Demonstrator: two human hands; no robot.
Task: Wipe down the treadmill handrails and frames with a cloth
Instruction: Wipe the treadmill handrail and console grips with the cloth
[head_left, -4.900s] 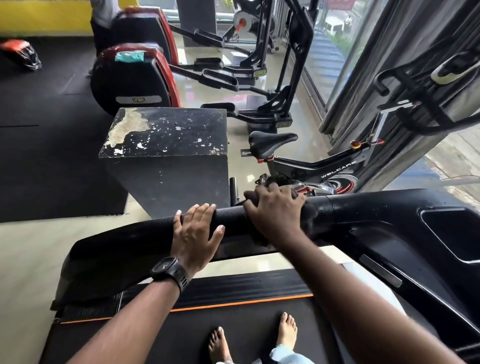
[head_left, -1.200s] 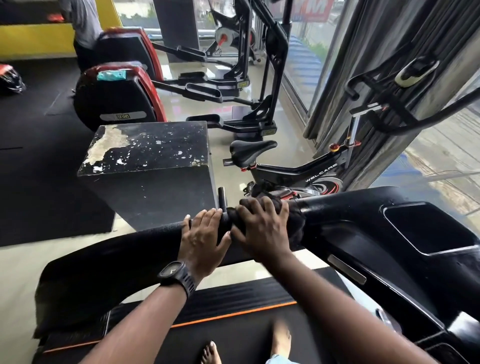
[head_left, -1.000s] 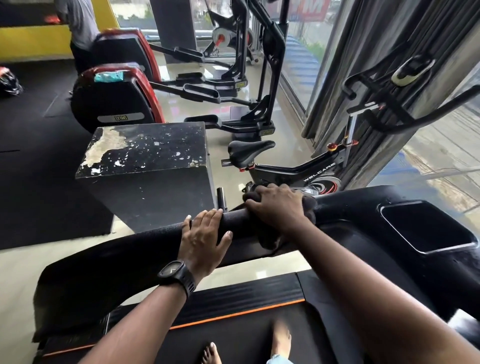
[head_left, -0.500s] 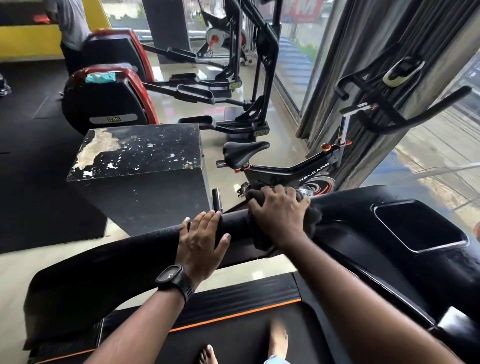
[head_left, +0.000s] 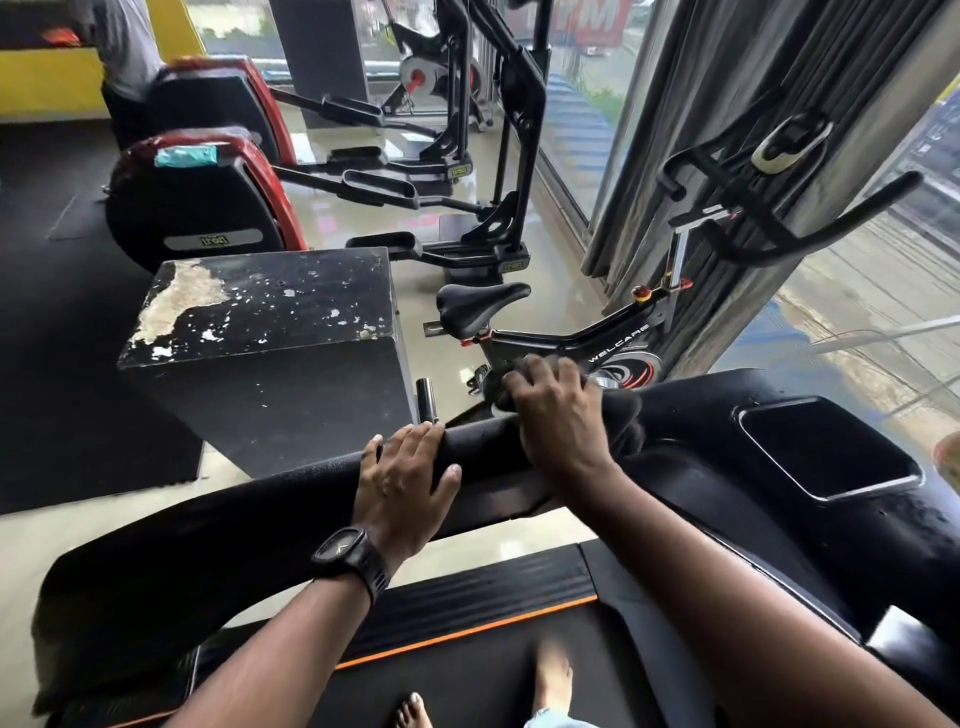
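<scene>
My right hand (head_left: 558, 415) is curled over a dark cloth (head_left: 626, 418), pressing it onto the top of the treadmill's black padded handrail (head_left: 488, 441) where the rail meets the console. The cloth bunches out past my knuckles on the console side.

My left hand (head_left: 402, 483) lies on the same rail just beside it, with the fingers nearly straight and draped over the top and the thumb spread toward me, gripping nothing (a black wristwatch (head_left: 350, 558) sits on that wrist). The two hands are close but apart.

To the right, the console has a shallow rectangular tray (head_left: 826, 452). Below, my bare feet (head_left: 553, 680) stand on the treadmill belt (head_left: 467, 686), which is edged by an orange stripe. Beyond the rail stand two things — a black box with a chipped top (head_left: 265, 301) and a Welcare spin bike (head_left: 550, 340).
</scene>
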